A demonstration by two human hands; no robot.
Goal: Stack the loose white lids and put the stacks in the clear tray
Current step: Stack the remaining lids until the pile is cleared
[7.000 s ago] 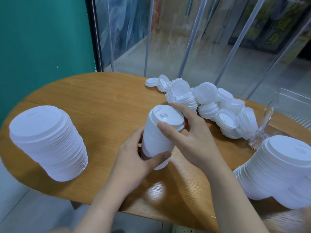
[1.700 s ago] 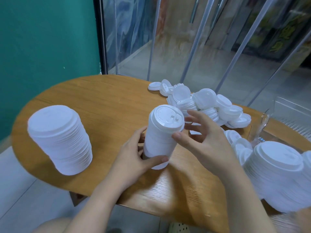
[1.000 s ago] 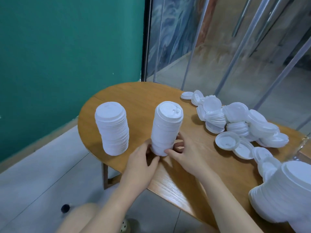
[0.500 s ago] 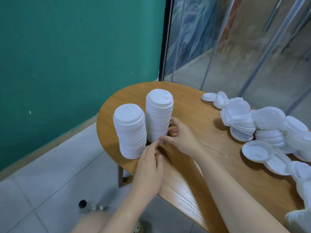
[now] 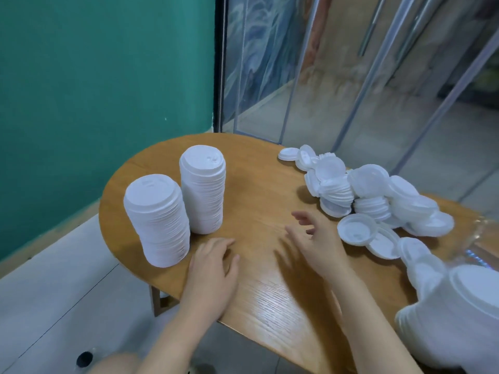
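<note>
**A:** Where are your hands sitting right now?

**B:** Your left hand is lying palm down on the wooden table, fingers loosely spread and holding nothing. Its fingertips are pointing at the foot of the taller stack, just short of it and not touching.

**A:** And the other one?

**B:** Your right hand is hovering over the tabletop, fingers fanned wide and empty. It is blurred, so I cannot tell whether it is grazing the wood.

**A:** Where are the lids lying?

**B:** Two stacks are standing upright at the table's left end: the taller stack behind, the shorter stack in front, side by side and seemingly touching. The loose lids are sprawling in a heap along the far right edge. The nearest one, an upturned lid, is lying just beside your right fingers, apart from them. A third stack is leaning at the lower right corner.
</note>
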